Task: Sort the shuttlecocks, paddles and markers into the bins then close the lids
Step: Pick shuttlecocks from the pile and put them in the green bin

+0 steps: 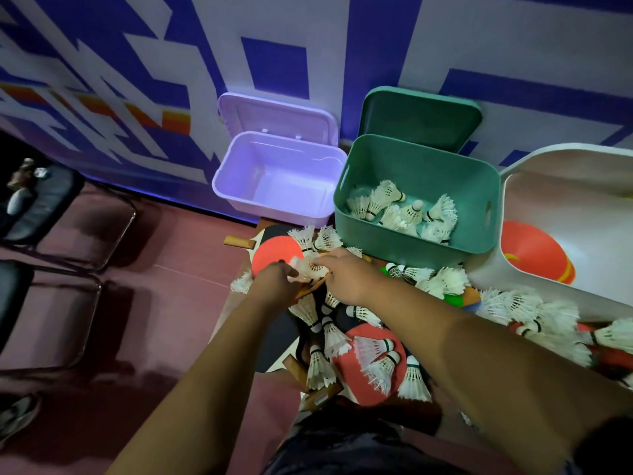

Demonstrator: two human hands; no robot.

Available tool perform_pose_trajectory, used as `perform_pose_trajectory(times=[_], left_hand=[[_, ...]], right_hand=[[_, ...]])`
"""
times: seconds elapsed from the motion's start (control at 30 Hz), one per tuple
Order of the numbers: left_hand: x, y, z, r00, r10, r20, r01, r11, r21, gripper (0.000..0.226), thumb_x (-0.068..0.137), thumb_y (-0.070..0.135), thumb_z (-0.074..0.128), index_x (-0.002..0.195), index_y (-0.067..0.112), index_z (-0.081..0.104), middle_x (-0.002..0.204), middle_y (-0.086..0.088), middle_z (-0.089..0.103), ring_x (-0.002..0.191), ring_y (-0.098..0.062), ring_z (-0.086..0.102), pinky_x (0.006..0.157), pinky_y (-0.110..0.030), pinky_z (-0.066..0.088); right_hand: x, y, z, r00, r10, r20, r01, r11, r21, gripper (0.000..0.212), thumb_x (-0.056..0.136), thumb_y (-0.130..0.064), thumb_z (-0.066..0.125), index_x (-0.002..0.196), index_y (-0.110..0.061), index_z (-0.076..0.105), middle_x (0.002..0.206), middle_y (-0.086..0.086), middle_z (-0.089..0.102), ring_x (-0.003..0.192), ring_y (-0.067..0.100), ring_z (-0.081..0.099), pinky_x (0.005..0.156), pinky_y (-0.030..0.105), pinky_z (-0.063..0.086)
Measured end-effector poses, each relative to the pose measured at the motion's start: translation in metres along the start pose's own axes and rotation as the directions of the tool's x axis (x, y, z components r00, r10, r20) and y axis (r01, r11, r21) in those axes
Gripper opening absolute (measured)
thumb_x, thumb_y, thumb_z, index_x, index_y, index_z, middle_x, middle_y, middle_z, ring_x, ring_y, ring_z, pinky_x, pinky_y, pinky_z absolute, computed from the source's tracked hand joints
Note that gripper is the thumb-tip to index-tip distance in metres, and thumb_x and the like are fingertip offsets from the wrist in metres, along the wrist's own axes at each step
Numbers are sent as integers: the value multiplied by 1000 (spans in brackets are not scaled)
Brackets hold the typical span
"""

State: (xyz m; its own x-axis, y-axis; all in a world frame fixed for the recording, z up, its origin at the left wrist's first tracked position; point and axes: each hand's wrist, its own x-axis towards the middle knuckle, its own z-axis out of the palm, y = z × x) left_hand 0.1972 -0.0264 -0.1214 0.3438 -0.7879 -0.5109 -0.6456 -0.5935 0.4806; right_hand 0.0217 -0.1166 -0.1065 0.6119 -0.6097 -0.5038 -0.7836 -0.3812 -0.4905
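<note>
Shuttlecocks (448,281) lie heaped with paddles in front of me, the sorting only part done. The white bin (599,200), far right, holds orange markers (534,255). The green bin (411,248), in the middle, has a loose layer of birdies on its bottom. The purple bin (274,207), on the left, holds nothing I can see. The green lid (421,118) and purple lid (274,114) stand open against the wall.

Just before the purple bin a red paddle (274,250) lies half buried. Over it my left hand (274,281) pinches the feathers of one shuttlecock (310,267). My right hand (346,279) reaches onto the same one, but its fingers are hidden and I cannot tell whether they grip.

I judge this the gathering step. Next, the bird must lift clear of its tangled neighbours and cross right, over the green bin's near wall.
</note>
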Motion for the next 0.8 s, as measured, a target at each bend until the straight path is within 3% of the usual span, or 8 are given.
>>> perform_pose_trajectory(times=[0.1, 0.23, 0.37, 0.53, 0.63, 0.8], left_hand=[[-1, -5, 0, 998, 51, 26, -52, 998, 42, 38, 95, 19, 68, 133, 13, 72, 143, -10, 62, 116, -28, 68, 94, -29, 50], [-5, -7, 2, 993, 102, 64, -103, 995, 0, 29, 95, 20, 69, 124, 19, 75, 132, -8, 66, 92, -24, 75, 84, -36, 60], [-5, -9, 7, 995, 73, 70, -73, 997, -6, 37, 96, 22, 68, 133, 19, 71, 130, -7, 69, 100, -25, 73, 85, -32, 55], [-5, -7, 4, 999, 20, -37, -23, 996, -81, 38, 99, 16, 61, 136, 14, 70, 126, -9, 74, 105, -26, 72, 82, -24, 49], [-7, -2, -8, 985, -1, -171, -21, 991, -130, 32, 96, 13, 60, 124, 17, 75, 120, -2, 75, 96, -19, 67, 78, -22, 42], [-9, 15, -32, 948, 45, -315, -130, 958, -255, 20, 89, 8, 63, 96, 24, 74, 94, 8, 72, 93, -21, 69, 76, -29, 47]], right_hand=[[3, -5, 6, 996, 22, 87, -20, 999, -28, 66, 99, -13, 47, 161, -35, 40, 172, -1, 18, 149, 28, 41, 116, 38, 42], [6, -5, 14, 986, 59, 155, -50, 997, -64, 78, 93, -5, 55, 164, -26, 33, 174, 0, 13, 150, 33, 40, 112, 46, 47], [6, -4, 17, 982, 107, 154, -93, 991, -96, 74, 93, -7, 62, 162, -13, 36, 169, 5, 22, 141, 36, 49, 111, 48, 47], [3, -1, 14, 993, 115, 7, -114, 991, -72, 55, 94, -7, 51, 149, -7, 51, 156, 12, 40, 130, 35, 56, 108, 45, 50], [-4, -3, 6, 986, 111, -124, -111, 994, 3, 51, 96, -8, 50, 147, -8, 55, 147, 14, 49, 131, 34, 55, 109, 45, 49], [-23, -7, -18, 932, 104, -347, -79, 993, 84, 42, 101, -16, 55, 142, -14, 61, 138, 8, 56, 118, 30, 63, 100, 47, 54]])
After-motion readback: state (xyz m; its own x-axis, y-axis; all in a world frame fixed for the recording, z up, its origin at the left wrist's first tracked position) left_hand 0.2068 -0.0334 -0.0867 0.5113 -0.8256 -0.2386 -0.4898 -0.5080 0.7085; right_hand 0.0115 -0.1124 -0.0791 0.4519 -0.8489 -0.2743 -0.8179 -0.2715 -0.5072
